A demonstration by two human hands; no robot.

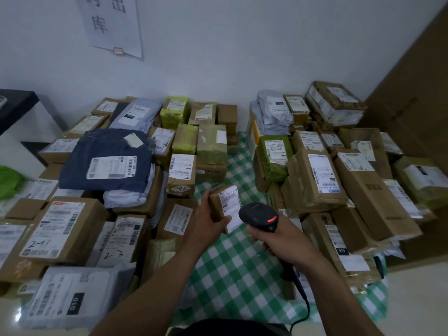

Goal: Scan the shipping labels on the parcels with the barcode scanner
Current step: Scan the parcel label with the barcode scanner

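My left hand [208,220] grips a small brown parcel [216,202] held up above the checked cloth, its white shipping label [230,204] turned toward me. My right hand [275,236] holds the black barcode scanner [260,215] by its handle. The scanner's head sits just right of the label, almost touching it, and a red light glows on its top. A black cable [304,301] runs from the handle down toward me.
Piles of labelled cardboard parcels and grey mailer bags stand left [63,229] and right [322,180] on the floor. Between them runs a strip of green-and-white checked cloth [232,275]. A dark blue bag [106,158] lies on the left pile. A white wall is behind.
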